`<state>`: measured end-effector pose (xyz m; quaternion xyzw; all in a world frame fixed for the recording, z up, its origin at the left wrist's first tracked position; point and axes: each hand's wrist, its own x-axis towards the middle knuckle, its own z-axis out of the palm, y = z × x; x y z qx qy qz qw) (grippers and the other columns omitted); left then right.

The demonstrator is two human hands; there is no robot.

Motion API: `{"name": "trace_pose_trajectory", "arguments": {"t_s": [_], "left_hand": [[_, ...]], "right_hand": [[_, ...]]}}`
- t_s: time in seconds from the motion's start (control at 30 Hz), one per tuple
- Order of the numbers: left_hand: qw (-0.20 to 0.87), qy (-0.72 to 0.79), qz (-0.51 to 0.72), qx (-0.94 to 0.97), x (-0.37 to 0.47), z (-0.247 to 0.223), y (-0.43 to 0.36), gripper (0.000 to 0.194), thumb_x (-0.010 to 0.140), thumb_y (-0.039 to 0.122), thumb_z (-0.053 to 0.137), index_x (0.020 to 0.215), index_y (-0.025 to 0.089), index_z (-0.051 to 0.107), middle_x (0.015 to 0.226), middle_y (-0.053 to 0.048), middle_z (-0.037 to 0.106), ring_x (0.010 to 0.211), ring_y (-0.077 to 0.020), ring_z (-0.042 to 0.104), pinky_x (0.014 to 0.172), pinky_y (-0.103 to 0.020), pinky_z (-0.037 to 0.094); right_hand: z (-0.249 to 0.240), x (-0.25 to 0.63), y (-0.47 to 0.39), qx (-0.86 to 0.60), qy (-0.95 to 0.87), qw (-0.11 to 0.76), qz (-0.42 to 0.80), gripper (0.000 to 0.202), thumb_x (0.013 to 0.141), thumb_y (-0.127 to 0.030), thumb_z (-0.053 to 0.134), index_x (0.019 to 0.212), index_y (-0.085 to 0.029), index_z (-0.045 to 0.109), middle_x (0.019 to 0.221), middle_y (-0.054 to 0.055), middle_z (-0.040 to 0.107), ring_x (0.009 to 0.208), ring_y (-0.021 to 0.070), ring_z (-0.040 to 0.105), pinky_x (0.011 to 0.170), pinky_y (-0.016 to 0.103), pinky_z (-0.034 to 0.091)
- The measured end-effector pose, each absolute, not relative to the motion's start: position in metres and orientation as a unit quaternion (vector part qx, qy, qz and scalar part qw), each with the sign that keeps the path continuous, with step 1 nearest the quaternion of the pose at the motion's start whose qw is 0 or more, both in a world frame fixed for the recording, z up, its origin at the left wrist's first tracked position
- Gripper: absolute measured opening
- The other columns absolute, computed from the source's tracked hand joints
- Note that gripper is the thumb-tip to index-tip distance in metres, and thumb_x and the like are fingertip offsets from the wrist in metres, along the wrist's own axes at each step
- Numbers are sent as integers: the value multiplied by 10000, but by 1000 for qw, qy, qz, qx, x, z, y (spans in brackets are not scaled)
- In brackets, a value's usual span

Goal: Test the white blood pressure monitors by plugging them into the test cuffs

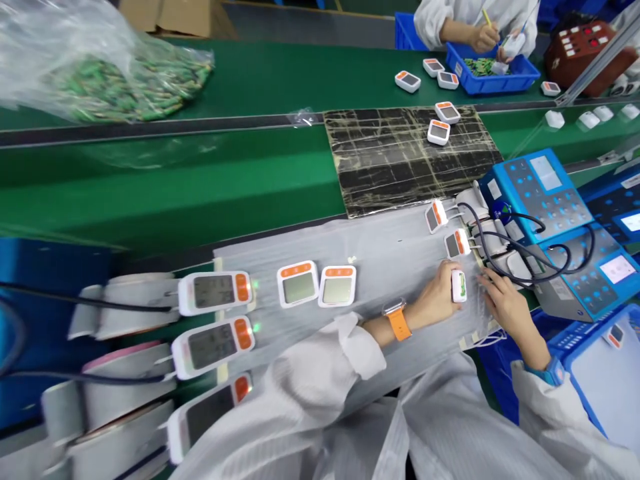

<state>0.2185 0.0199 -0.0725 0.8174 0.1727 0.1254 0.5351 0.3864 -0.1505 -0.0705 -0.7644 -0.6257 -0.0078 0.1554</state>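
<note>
My left hand (439, 293), with an orange watch band at the wrist, grips a small white device (459, 286) on its edge, a green part showing in its side. To the right, my right hand (504, 303) has its fingers spread beside the mat's edge, near a white fixture (515, 267), and holds nothing visible. Two white devices with orange buttons, one (433, 217) above the other (457, 244), are joined by probes to the fixtures. Two square devices, one (298, 284) beside the other (337, 287), lie face up on the grey mat (390, 243).
Larger meters (214, 293) on fixtures line the left. Blue control boxes (545, 193) with black cables stand at the right, above a blue tray (595, 380). Across the green bench (280, 80), a co-worker's hands (484, 38) work over a blue bin (493, 83). A plastic bag (125, 77) lies upper left.
</note>
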Motion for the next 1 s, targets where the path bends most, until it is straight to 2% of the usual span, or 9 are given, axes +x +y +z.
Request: {"name": "trace_pose_trajectory", "arguments": {"t_s": [0.07, 0.13, 0.37, 0.53, 0.8, 1.0], "left_hand": [[533, 186, 131, 815, 222, -80, 16, 836, 648, 21, 850, 1234, 266, 306, 1312, -72, 480, 1250, -224, 554, 1085, -379, 501], [529, 185, 134, 817, 226, -86, 12, 835, 659, 36, 844, 1245, 265, 295, 1324, -87, 473, 1284, -240, 537, 1108, -409, 491], [512, 168, 141, 830, 231, -93, 9, 860, 648, 46, 868, 1269, 201, 294, 1347, -142, 475, 1320, -228, 502, 1149, -356, 446], [492, 163, 143, 843, 230, -89, 8, 825, 665, 45, 858, 1282, 179, 326, 1328, -145, 499, 1298, -217, 512, 1126, -331, 456], [521, 154, 156, 825, 233, -87, 4, 848, 663, 1, 842, 1240, 239, 269, 1323, -141, 462, 1280, -233, 517, 1130, -378, 457], [543, 150, 199, 802, 239, -99, -1, 878, 612, 3, 847, 1248, 262, 299, 1297, -125, 451, 1253, -306, 527, 1094, -489, 469]], "right_hand": [[-78, 396, -149, -755, -641, 129, -43, 386, 996, -112, 395, 1254, -186, 673, 1276, 113, 677, 1026, 242, 648, 840, 389, 570], [-83, 397, -143, -742, -653, 139, -58, 395, 990, -77, 384, 1206, -185, 697, 1160, 102, 719, 1005, 230, 653, 853, 380, 572], [-79, 381, -115, -749, -638, 164, -67, 266, 1052, -184, 429, 1064, -179, 694, 1017, 96, 708, 928, 233, 613, 822, 364, 540], [-75, 379, -113, -753, -637, 153, -66, 265, 1067, -204, 411, 1027, -183, 672, 994, 92, 687, 925, 227, 603, 775, 334, 514], [-72, 378, -113, -752, -637, 154, -63, 262, 1063, -184, 404, 996, -180, 657, 973, 86, 682, 912, 224, 591, 710, 317, 484], [-74, 378, -110, -754, -639, 132, -76, 272, 1049, -164, 411, 970, -170, 671, 937, 88, 693, 889, 226, 605, 696, 318, 486]]}}
